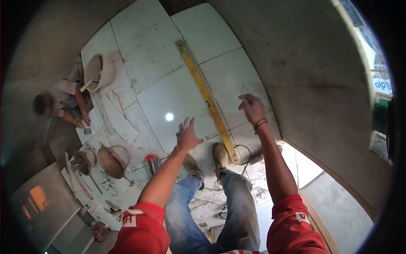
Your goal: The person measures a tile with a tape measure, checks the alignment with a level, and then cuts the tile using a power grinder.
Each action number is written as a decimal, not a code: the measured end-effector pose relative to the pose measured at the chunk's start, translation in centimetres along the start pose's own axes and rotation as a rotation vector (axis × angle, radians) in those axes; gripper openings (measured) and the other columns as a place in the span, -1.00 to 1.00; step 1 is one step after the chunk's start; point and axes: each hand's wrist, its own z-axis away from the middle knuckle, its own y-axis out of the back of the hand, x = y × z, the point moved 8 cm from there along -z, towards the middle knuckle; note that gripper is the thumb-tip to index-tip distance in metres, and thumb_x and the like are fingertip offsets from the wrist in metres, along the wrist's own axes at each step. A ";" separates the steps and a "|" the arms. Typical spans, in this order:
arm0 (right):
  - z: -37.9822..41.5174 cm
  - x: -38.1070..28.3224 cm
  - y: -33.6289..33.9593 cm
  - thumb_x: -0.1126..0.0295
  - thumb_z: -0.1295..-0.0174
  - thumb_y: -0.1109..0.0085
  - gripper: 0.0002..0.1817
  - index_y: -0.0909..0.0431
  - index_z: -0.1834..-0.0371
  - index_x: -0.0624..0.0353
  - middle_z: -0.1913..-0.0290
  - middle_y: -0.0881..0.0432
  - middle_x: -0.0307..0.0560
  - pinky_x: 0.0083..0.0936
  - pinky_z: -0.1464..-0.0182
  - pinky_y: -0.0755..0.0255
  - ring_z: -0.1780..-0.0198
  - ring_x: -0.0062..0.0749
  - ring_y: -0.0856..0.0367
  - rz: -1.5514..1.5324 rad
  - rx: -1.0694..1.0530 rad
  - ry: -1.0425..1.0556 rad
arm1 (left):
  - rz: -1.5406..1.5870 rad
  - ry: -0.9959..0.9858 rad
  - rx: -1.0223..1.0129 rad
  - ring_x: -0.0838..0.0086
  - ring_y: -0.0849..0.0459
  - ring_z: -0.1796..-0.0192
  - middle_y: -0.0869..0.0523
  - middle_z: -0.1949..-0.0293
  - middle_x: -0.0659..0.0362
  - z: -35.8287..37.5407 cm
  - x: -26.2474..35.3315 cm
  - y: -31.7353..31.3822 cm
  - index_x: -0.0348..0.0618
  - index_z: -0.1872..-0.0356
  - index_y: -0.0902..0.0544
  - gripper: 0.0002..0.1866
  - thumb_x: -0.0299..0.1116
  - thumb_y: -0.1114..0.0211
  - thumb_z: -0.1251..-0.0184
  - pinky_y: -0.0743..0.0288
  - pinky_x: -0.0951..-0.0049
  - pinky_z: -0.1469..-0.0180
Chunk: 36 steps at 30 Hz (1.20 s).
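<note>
My left hand (187, 135) is held out over the white floor tiles (158, 97), fingers spread and nothing in them. To its right, my right hand (253, 109) hangs in the air, fingers apart and pointing left, also holding nothing. Between the two hands a long yellow spirit level (198, 80) lies across the tiles. Its near end rests beside my right shoe (220, 155). Neither hand appears to touch the level.
On the left, a co-worker (63, 99) crouches with a hand on a small tool (87, 128). Several buckets stand there, including a large one (105, 74) and a tipped one (114, 160). A cut tile piece (120, 122) lies nearby. Walls (308, 72) flank the floor. A cable (245, 148) runs near my feet.
</note>
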 end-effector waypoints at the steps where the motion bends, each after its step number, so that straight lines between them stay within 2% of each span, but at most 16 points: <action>1: -1.1 3.6 -3.1 0.33 -0.43 -0.13 -0.69 -0.82 -0.01 0.22 0.24 -0.86 0.15 -0.30 0.02 -0.68 0.17 -0.12 -0.88 0.001 0.002 -0.001 | -0.047 -0.014 0.011 -0.36 -0.23 -0.65 -0.14 -0.73 -0.09 -4.1 0.1 -1.1 -0.14 -0.72 -0.18 0.35 -0.03 -0.82 0.12 -0.44 -0.34 -0.52; 3: -3.8 9.5 -8.2 0.30 -0.47 -0.12 -0.68 -0.81 -0.08 0.16 0.15 -0.87 0.20 -0.16 -0.11 -0.69 0.03 0.03 -0.87 0.173 0.030 0.046 | -0.124 -0.020 0.018 -0.42 -0.16 -0.67 -0.04 -0.77 -0.07 -11.1 0.3 -3.4 -0.13 -0.77 -0.08 0.48 0.05 -0.86 0.18 -0.45 -0.51 -0.46; 6: -12.0 14.6 -14.0 0.25 -0.53 -0.12 -0.69 -0.84 -0.01 0.11 0.11 -0.87 0.13 -0.13 -0.15 -0.67 0.04 0.14 -0.83 0.207 0.044 0.132 | -0.207 -0.031 0.034 -0.49 -0.11 -0.68 0.06 -0.80 -0.05 -19.0 0.8 -5.7 -0.12 -0.79 0.02 0.59 0.12 -0.88 0.24 -0.45 -0.64 -0.40; 9: -19.7 15.2 -18.7 0.19 -0.54 -0.18 -0.72 -0.85 0.00 0.04 0.11 -0.87 0.12 -0.13 -0.16 -0.68 0.04 0.11 -0.84 0.289 0.047 0.242 | -0.274 -0.048 0.072 -0.56 -0.08 -0.68 0.14 -0.82 -0.04 -24.1 0.5 -7.4 -0.12 -0.81 0.12 0.68 0.14 -0.90 0.30 -0.44 -0.69 -0.37; 11: -22.9 13.9 -20.7 0.18 -0.52 -0.20 -0.74 -0.85 0.01 0.01 0.11 -0.87 0.12 -0.11 -0.18 -0.69 0.01 0.10 -0.84 0.327 0.056 0.228 | -0.300 -0.057 0.107 -0.60 -0.07 -0.67 0.17 -0.83 -0.05 -26.3 0.3 -7.5 -0.12 -0.81 0.16 0.72 0.14 -0.91 0.33 -0.43 -0.69 -0.37; 13: -25.7 12.7 -22.7 0.17 -0.50 -0.26 -0.78 -0.86 0.00 -0.10 0.03 -0.87 0.12 -0.05 -0.21 -0.70 -0.10 0.07 -0.81 0.458 0.084 0.231 | -0.278 -0.038 0.075 -0.63 -0.09 -0.66 0.19 -0.83 -0.07 -27.2 -0.2 -8.0 -0.10 -0.81 0.19 0.76 0.11 -0.93 0.38 -0.41 -0.72 -0.38; 16: -28.6 11.2 -24.7 0.17 -0.51 -0.24 -0.77 -0.85 -0.02 -0.12 -0.04 -0.85 0.10 -0.02 -0.24 -0.70 -0.16 0.07 -0.79 0.494 0.059 0.177 | -0.262 -0.023 0.090 -0.62 -0.10 -0.66 0.19 -0.83 -0.07 -28.6 -1.1 -8.9 -0.12 -0.81 0.20 0.80 0.07 -0.96 0.45 -0.37 -0.74 -0.39; 17: -29.5 10.7 -25.5 0.22 -0.51 -0.21 -0.75 -0.85 -0.04 -0.03 -0.11 -0.81 0.22 -0.02 -0.23 -0.72 -0.15 0.10 -0.83 0.492 0.047 0.222 | -0.250 -0.016 0.083 -0.60 -0.09 -0.67 0.19 -0.83 -0.05 -28.9 -1.3 -9.1 -0.19 -0.80 0.20 0.82 0.05 -0.97 0.48 -0.35 -0.75 -0.40; 24: -34.3 9.0 -29.2 0.25 -0.55 -0.18 -0.72 -0.83 -0.05 0.12 -0.11 -0.82 0.24 -0.07 -0.18 -0.75 -0.17 0.12 -0.84 0.570 0.000 0.293 | -0.290 -0.029 0.128 -0.59 -0.15 -0.65 0.14 -0.82 -0.07 -29.8 -2.5 -10.1 -0.31 -0.78 0.15 0.81 0.06 -0.97 0.51 -0.37 -0.76 -0.36; 26: -35.5 9.0 -30.0 0.21 -0.55 -0.16 -0.72 -0.85 -0.07 -0.07 -0.04 -0.83 0.13 -0.09 -0.23 -0.71 -0.14 0.02 -0.82 0.643 0.039 0.274 | -0.335 -0.046 0.149 -0.58 -0.18 -0.64 0.13 -0.81 -0.07 -29.9 -2.6 -10.3 -0.31 -0.78 0.13 0.81 0.08 -0.96 0.51 -0.39 -0.75 -0.35; 27: -35.9 9.0 -30.2 0.21 -0.55 -0.16 -0.72 -0.85 -0.07 -0.07 -0.04 -0.83 0.13 -0.09 -0.23 -0.71 -0.14 0.02 -0.82 0.646 0.040 0.275 | -0.332 -0.047 0.150 -0.58 -0.18 -0.64 0.13 -0.81 -0.07 -29.9 -2.6 -10.3 -0.31 -0.78 0.13 0.81 0.08 -0.96 0.51 -0.39 -0.75 -0.35; 29: -36.2 8.5 -30.7 0.26 -0.56 -0.19 -0.70 -0.79 -0.11 0.19 -0.14 -0.80 0.27 -0.07 -0.22 -0.74 -0.20 0.13 -0.83 0.675 0.042 0.301 | -0.345 -0.038 0.138 -0.54 -0.17 -0.65 0.14 -0.82 -0.04 -29.9 -2.7 -10.3 -0.31 -0.79 0.13 0.81 0.10 -0.96 0.50 -0.40 -0.74 -0.35; 33: -36.7 8.3 -31.8 0.26 -0.54 -0.21 -0.71 -0.78 -0.11 0.19 -0.14 -0.80 0.27 -0.07 -0.23 -0.73 -0.20 0.14 -0.82 0.704 -0.006 0.287 | -0.339 -0.020 0.114 -0.49 -0.17 -0.67 0.15 -0.82 -0.02 -29.7 -2.6 -10.0 -0.30 -0.79 0.14 0.80 0.12 -0.95 0.49 -0.38 -0.74 -0.37; 35: -36.6 8.1 -32.1 0.27 -0.50 -0.25 -0.74 -0.78 -0.05 0.19 -0.11 -0.80 0.25 -0.07 -0.24 -0.72 -0.19 0.12 -0.82 0.795 0.034 0.421 | -0.297 -0.007 0.136 -0.44 -0.15 -0.69 0.13 -0.82 0.07 -29.3 -2.4 -9.6 -0.26 -0.79 0.06 0.74 0.00 -0.98 0.47 -0.33 -0.74 -0.42; 36: -35.6 8.1 -31.6 0.27 -0.50 -0.25 -0.74 -0.78 -0.05 0.19 -0.11 -0.80 0.25 -0.07 -0.24 -0.72 -0.19 0.12 -0.82 0.808 0.027 0.402 | -0.287 -0.016 0.117 -0.44 -0.15 -0.69 0.13 -0.82 0.07 -29.4 -2.4 -10.0 -0.26 -0.79 0.06 0.74 0.00 -0.98 0.47 -0.33 -0.74 -0.42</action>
